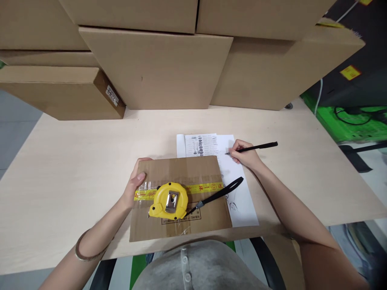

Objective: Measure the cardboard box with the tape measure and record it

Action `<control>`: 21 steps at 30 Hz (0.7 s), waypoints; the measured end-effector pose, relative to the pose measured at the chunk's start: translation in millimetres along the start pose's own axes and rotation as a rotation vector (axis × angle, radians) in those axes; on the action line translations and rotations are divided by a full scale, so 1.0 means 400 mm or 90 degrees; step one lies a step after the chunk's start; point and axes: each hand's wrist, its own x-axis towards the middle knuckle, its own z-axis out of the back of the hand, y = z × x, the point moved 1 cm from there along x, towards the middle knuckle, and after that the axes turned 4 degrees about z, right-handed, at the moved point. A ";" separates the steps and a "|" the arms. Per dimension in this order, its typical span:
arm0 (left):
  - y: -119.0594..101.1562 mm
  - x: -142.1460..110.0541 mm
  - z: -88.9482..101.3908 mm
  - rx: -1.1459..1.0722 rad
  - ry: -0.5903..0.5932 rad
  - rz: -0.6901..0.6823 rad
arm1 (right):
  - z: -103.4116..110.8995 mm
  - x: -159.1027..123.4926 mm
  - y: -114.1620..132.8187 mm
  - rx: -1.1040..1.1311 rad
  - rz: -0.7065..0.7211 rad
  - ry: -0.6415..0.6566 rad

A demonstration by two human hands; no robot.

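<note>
My left hand (135,182) grips the left edge of a flat cardboard box (181,169), its thumb on top and its other fingers mostly hidden behind. Yellow tape (208,187) crosses the box. On top of it lies a yellow tape measure (169,200) with a black wrist strap (222,191) reaching past the right edge. In my right hand (244,154) is a black pen (256,147), its tip at a white sheet of paper (238,201) that lies partly under the box. A smaller printed or written sheet (201,144) rests on the paper's upper part.
Large cardboard boxes (163,68) are stacked along the back of the pale table (75,161). A thinner labelled box (60,94) stands at the back left. On the right, beyond the table, are a green crate (356,127) and black cables.
</note>
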 end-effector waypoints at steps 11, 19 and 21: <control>-0.003 -0.002 0.002 0.034 -0.017 0.003 | 0.001 0.003 -0.010 -0.034 0.012 0.006; 0.001 0.003 0.006 0.036 -0.017 -0.002 | 0.015 0.000 0.000 -0.142 0.015 0.054; 0.005 0.000 0.009 0.036 -0.014 -0.003 | 0.017 -0.011 0.016 -0.219 0.008 0.086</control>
